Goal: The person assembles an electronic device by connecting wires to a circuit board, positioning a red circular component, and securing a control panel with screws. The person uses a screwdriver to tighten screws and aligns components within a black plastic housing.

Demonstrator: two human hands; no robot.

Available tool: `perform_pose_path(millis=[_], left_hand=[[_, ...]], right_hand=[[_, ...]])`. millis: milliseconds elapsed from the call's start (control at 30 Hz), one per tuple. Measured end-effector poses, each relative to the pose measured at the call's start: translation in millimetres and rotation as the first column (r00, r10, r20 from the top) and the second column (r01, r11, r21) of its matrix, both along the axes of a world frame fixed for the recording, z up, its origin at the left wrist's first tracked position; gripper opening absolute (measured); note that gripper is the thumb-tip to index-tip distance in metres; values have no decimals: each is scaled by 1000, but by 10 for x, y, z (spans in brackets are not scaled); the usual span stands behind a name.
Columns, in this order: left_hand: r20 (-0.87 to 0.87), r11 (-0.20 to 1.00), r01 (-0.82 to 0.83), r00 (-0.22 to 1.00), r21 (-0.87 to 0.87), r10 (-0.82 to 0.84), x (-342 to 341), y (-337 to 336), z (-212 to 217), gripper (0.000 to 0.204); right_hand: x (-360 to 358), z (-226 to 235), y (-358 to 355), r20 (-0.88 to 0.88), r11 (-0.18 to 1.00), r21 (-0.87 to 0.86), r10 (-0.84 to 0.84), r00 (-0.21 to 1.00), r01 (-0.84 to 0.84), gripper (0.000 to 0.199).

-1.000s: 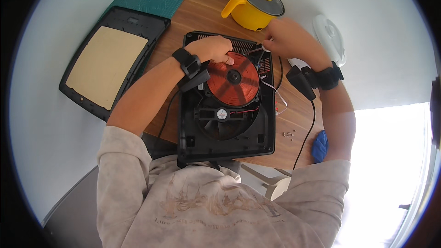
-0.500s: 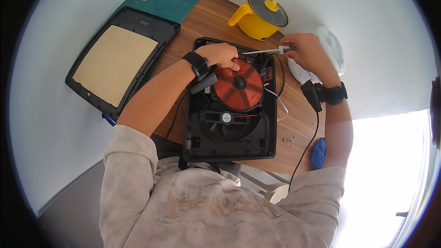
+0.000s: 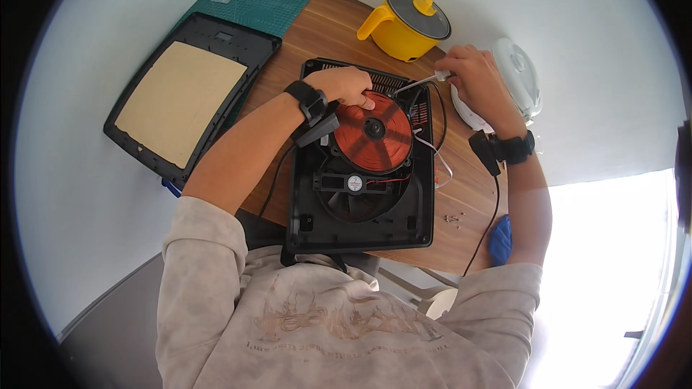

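One black cover panel (image 3: 251, 37) is lying on the left, a cream sheet (image 3: 184, 101) covering most of its face, its far end overlapping the green mat (image 3: 277, 3). Left hand (image 3: 342, 86) is reaching in over the open black housing (image 3: 360, 236), fingers partly curled, thumb resting on the far-left rim of the copper coil (image 3: 353, 135); can't tell if it's gripping or just pressing. Coil is sitting in the housing's far half, mid-table; the fan (image 3: 352, 207) is sitting on its near side. Yellow pot (image 3: 402, 37) is standing beyond the housing, lid on. Screwdriver (image 3: 419, 84) is slanting down leftward, its tip pointing just past the coil's far rim; can't tell what the tip is contacting. Loose screws (image 3: 453, 219) are lying right of the housing, on the near side. Right hand (image 3: 474, 75) is closing its fingers round the screwdriver handle. Blue item (image 3: 500, 240) is lying at the near right, white lidded container (image 3: 520, 75) standing at the far right.
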State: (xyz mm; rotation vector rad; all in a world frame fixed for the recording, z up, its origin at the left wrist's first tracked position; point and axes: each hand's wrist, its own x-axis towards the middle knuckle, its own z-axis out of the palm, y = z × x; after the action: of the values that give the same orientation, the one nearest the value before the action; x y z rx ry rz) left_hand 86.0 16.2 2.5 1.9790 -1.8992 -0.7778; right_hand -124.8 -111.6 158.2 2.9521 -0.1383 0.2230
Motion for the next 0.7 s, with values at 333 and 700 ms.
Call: perform_pose_path(millis=[333,700], left_hand=[[4,1000,-7,1000,-7,7,-9,5,9,46],[-7,999,-13,1000,39,14,0,-17,8,48]], right_hand=[[-6,-159,-213,-50,991,106,-75,996,80,26],[-40,-140,-207,-73,990,117,-75,994,83,25]])
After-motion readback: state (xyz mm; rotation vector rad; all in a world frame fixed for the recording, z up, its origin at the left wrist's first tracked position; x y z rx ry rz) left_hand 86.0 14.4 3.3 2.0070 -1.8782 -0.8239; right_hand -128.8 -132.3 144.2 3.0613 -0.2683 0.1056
